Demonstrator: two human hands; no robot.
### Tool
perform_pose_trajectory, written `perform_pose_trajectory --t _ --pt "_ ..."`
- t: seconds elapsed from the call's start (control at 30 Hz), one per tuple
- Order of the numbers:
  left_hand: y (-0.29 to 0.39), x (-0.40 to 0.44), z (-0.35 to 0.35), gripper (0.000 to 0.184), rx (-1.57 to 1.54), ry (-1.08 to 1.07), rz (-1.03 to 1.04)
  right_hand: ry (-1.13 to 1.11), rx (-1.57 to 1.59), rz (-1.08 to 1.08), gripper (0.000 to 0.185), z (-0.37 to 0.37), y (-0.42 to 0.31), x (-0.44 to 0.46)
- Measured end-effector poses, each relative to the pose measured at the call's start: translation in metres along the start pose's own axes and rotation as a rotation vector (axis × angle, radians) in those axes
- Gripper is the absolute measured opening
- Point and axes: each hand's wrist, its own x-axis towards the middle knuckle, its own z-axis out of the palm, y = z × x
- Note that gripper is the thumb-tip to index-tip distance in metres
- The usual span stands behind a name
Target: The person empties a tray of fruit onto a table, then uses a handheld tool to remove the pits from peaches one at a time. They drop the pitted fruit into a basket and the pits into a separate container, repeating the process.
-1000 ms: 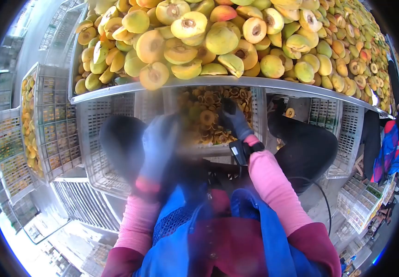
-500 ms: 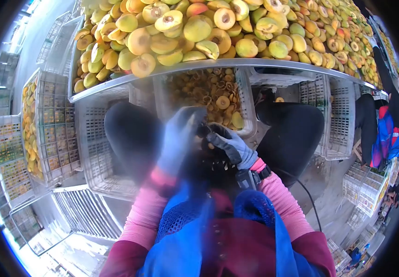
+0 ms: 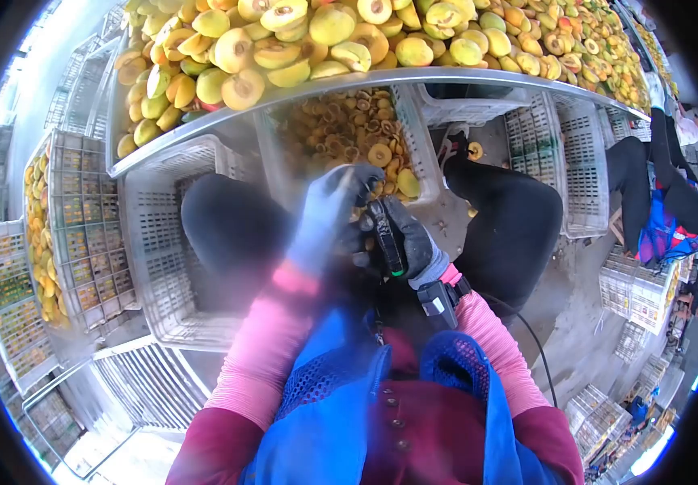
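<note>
My left hand (image 3: 334, 198), in a grey glove with dark fingertips, has its fingers curled beside my right hand, over my lap; what it holds, if anything, is hidden. My right hand (image 3: 410, 240), gloved the same way, is closed around a black handheld tool (image 3: 387, 237) with a green mark at its lower end. Just beyond both hands sits a crate (image 3: 431, 182) with cut fruit pieces (image 3: 345, 129) inside. Above it, halved yellow-green fruit (image 3: 333, 26) is heaped on a metal-edged table (image 3: 300, 86).
An open plastic crate (image 3: 151, 267) stands left of my knee. Farther left is a crate of fruit (image 3: 94, 230). More crates (image 3: 583, 174) stand at the right, near another person's legs (image 3: 630, 182). A black cable (image 3: 536, 343) hangs by my right arm.
My hands first came together from over the crate. The black tool has since come into clear view in my right hand. The camera view has shifted, moving the table upward in frame.
</note>
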Motion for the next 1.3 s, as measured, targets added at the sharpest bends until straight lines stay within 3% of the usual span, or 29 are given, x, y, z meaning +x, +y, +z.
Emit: perform_pose_trajectory --t 0.1,0.13,0.17,0.2,0.3,0.33,0.4,0.43,0.47,0.5,0.53,0.57,0.63,0.73,0.87,0.9,0.97,1.03,1.1,1.17,1.23,1.3 --pt "0.012 -0.012 0.006 0.043 -0.262 0.263 -0.097 -0.113 0.072 0.033 0.049 0.011 -0.007 -0.012" --pt "0.012 -0.013 0.001 0.047 -0.358 0.291 -0.090 -0.100 0.046 0.006 0.049 -0.008 -0.009 -0.008" --pt "0.009 -0.014 -0.008 0.046 -0.475 0.237 -0.072 -0.088 0.019 -0.019 0.048 0.021 -0.012 -0.012" --pt "0.005 -0.014 -0.011 0.045 -0.464 0.307 -0.088 0.132 -0.055 -0.041 0.044 0.051 -0.011 -0.031" --pt "-0.011 -0.017 -0.019 0.042 -0.447 0.328 -0.068 -0.091 -0.088 0.154 0.046 0.008 -0.027 -0.023" --pt "-0.005 -0.018 -0.019 0.041 -0.439 0.301 -0.047 -0.082 -0.135 0.141 0.047 0.000 -0.028 -0.021" --pt "0.008 -0.027 -0.009 0.037 -0.276 0.484 -0.086 -0.069 -0.232 0.110 0.047 -0.009 -0.029 -0.018" --pt "0.012 -0.029 -0.008 0.036 -0.256 0.564 -0.096 0.094 -0.311 0.035 0.048 -0.009 -0.027 -0.017" --pt "0.009 -0.030 -0.019 0.036 0.050 0.660 0.121 0.261 -0.385 -0.041 0.048 -0.010 -0.026 -0.017" --pt "0.011 -0.034 -0.025 0.036 -0.149 0.719 0.170 0.430 -0.456 -0.119 0.048 -0.012 -0.024 -0.015" --pt "0.021 -0.039 -0.029 0.036 -0.345 0.777 0.233 0.464 -0.362 -0.145 0.048 -0.030 -0.025 -0.010" --pt "0.031 -0.048 -0.037 0.038 -0.277 0.706 0.318 0.468 -0.340 -0.128 0.048 -0.046 -0.028 -0.008" --pt "0.050 -0.053 -0.036 0.038 -0.317 0.836 0.410 0.479 -0.298 -0.090 0.048 -0.061 -0.034 -0.006" --pt "0.038 -0.051 -0.055 0.035 -0.036 0.971 0.426 0.501 -0.453 -0.141 0.045 -0.050 -0.030 0.002" --pt "0.042 -0.049 -0.048 0.027 0.142 0.852 0.339 0.425 -0.793 -0.278 0.042 -0.043 -0.026 0.006" --pt "0.045 -0.045 -0.042 0.024 -0.026 0.784 0.371 0.381 -0.860 -0.298 0.043 -0.038 -0.028 0.002" --pt "0.053 -0.041 -0.037 0.022 -0.188 0.617 0.153 0.265 -0.988 -0.342 0.045 -0.018 -0.032 -0.006" --pt "0.040 -0.035 -0.048 0.023 -0.071 0.398 -0.003 0.245 -0.925 -0.363 0.039 -0.027 -0.031 -0.004" --pt "0.026 -0.024 -0.037 0.026 -0.112 0.349 -0.072 0.292 -0.893 -0.300 0.040 -0.032 -0.031 -0.001" --pt "0.014 -0.016 -0.015 0.024 -0.060 0.446 -0.063 0.231 -0.758 -0.278 0.039 -0.039 -0.028 0.009" --pt "-0.015 0.002 -0.011 0.033 0.082 0.403 -0.072 0.361 -0.677 -0.150 0.043 -0.043 -0.030 0.018" --pt "-0.066 0.030 -0.013 0.039 0.316 0.384 -0.130 0.357 -0.755 -0.279 0.045 -0.073 -0.034 0.029"
